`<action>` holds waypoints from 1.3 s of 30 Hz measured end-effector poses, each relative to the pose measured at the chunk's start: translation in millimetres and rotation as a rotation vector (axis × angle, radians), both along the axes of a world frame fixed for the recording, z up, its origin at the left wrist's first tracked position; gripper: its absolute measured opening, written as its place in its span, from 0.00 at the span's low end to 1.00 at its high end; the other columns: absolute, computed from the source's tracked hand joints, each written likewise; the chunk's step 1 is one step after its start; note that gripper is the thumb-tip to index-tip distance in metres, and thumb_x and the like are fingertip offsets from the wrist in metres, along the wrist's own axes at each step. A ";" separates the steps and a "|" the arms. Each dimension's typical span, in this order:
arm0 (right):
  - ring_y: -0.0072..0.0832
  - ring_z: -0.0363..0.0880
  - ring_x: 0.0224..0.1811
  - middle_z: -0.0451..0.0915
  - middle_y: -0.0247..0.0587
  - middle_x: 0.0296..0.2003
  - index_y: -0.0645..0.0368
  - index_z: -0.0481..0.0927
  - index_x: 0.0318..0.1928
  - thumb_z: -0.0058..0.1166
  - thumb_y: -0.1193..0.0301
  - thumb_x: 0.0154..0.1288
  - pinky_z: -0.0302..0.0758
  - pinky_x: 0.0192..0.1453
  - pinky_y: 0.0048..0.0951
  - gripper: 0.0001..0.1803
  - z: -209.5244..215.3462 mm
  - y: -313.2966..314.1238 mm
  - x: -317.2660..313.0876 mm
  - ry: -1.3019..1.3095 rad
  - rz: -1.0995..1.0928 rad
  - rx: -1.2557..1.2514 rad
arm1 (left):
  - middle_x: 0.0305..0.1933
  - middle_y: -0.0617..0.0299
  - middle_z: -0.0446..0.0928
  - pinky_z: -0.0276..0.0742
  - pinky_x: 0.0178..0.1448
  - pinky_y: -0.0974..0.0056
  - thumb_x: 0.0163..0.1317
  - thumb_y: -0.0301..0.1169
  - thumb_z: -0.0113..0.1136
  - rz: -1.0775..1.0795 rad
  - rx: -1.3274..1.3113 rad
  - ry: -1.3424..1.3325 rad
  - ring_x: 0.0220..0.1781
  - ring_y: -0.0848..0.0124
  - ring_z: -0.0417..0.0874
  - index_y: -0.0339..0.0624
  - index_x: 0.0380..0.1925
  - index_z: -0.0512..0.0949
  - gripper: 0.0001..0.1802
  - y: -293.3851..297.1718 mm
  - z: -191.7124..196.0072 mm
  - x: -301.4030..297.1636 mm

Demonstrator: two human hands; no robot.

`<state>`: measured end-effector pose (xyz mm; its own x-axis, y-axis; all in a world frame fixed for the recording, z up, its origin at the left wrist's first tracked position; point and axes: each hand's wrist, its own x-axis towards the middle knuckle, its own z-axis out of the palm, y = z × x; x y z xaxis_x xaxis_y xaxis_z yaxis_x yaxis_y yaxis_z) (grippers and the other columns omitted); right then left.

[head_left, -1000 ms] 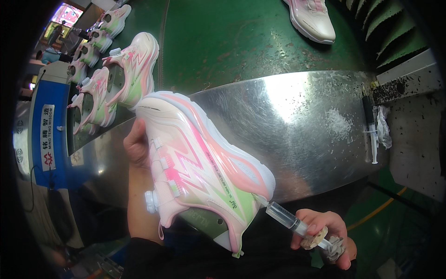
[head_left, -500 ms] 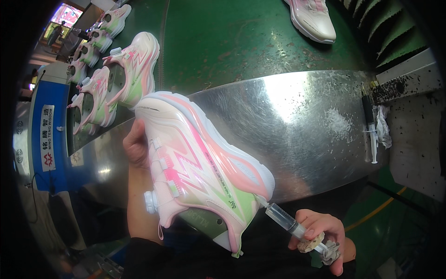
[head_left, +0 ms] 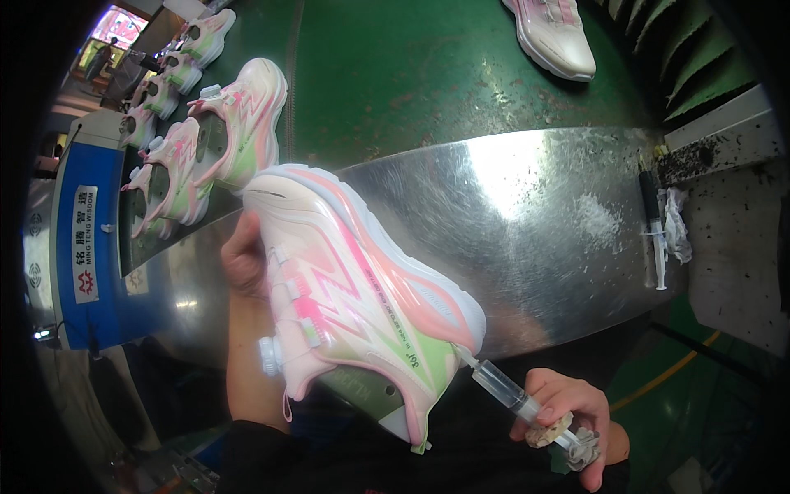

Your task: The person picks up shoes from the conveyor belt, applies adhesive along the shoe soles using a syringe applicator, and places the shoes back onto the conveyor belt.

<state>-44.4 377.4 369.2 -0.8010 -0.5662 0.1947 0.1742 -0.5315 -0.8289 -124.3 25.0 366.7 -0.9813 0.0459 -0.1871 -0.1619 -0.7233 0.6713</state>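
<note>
A white, pink and light green sports shoe (head_left: 354,280) lies tilted on its side before me, its toe up and to the left. My left hand (head_left: 245,257) holds it near the toe from the far left; most of the fingers are hidden beneath the shoe. A dark green last (head_left: 362,393) fills its opening, and a round white lacing dial (head_left: 269,356) juts out at the side. My right hand (head_left: 568,416) grips a clear syringe (head_left: 502,387) wrapped with crumpled material at the plunger end. The syringe's tip touches the heel where upper and sole meet.
Similar shoes (head_left: 247,123) stand in a row on the green belt (head_left: 395,74) at left, and another shoe (head_left: 559,37) at the top right. A scratched metal plate (head_left: 527,222) borders the belt. Another syringe (head_left: 657,239) lies beside crumpled white tissue (head_left: 676,224) at right.
The row of shoes on the belt has shifted slightly to the right. Both hands, the held shoe and the syringe stay almost where they were.
</note>
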 end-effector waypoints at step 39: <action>0.38 0.70 0.34 0.77 0.40 0.37 0.58 0.72 0.44 0.72 0.55 0.37 0.69 0.40 0.34 0.35 -1.7 25.8 -76.9 0.967 -0.711 1.055 | 0.58 0.43 0.68 0.67 0.64 0.55 0.55 0.28 0.56 -0.223 -0.090 -0.098 0.59 0.57 0.73 0.25 0.60 0.58 0.34 63.1 25.7 29.4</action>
<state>-121.3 403.1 367.5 -0.7619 -0.3526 0.5433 -0.6327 0.5848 -0.5076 -94.9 88.1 392.3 -0.9258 0.2377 -0.2939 -0.3779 -0.6004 0.7048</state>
